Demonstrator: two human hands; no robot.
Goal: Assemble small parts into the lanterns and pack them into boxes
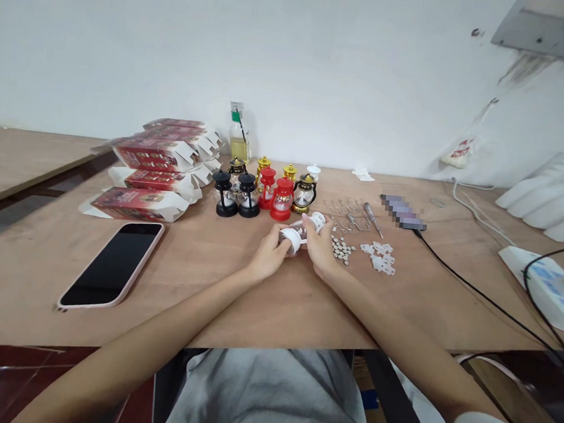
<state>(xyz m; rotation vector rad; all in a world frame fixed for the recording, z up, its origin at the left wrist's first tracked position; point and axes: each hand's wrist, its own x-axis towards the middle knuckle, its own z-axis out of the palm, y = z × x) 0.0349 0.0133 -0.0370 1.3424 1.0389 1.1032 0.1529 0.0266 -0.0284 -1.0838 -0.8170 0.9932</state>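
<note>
Both my hands meet at the middle of the wooden table (205, 297) around a small white toy lantern (300, 231) lying on its side. My left hand (269, 258) curls around its white base end. My right hand (319, 249) grips the other end near the white cap. Just behind stands a cluster of finished little lanterns: two black (237, 194), two red (276, 196) and several gold ones (290, 173). To the right of my right hand lie small round button cells (342, 250) and a pile of white plastic tabs (381, 257).
A phone in a pink case (113, 264) lies screen-up at the left. Flat red-and-white cartons (154, 174) are stacked behind it. A bottle (239, 135), wire handles (348, 216), a screwdriver (373, 218), a second device with a black cable (454, 273) and a white power strip (546, 287) sit farther right.
</note>
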